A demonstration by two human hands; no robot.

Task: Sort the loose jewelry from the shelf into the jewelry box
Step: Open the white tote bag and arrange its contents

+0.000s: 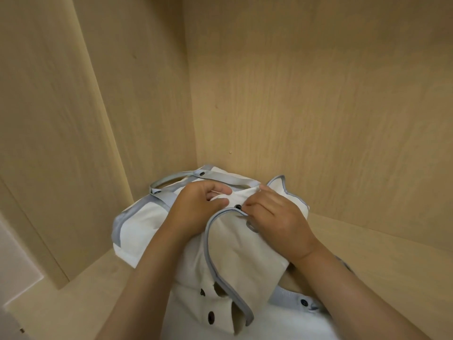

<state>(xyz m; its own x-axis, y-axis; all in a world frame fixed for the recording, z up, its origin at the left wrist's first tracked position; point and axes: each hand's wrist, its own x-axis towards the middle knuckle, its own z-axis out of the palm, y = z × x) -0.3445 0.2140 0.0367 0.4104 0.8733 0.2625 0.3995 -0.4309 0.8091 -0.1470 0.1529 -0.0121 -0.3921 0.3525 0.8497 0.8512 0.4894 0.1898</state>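
A white fabric bag (139, 227) with pale grey-blue trim and handles lies on the wooden shelf (367, 253) in the corner of a cabinet. My left hand (196, 207) grips a fold of the bag's white cloth near the top handle (171, 180). My right hand (274, 217) pinches the grey-edged flap (232, 253) beside a dark snap button (237, 206). More dark snaps (210, 315) show on the cloth near me. No jewelry or jewelry box is in view.
The cabinet's back wall (318, 94) and left side wall (61, 119) close in the shelf. A white surface (14, 261) shows at the far left outside the cabinet. Bare shelf board lies to the right of the bag.
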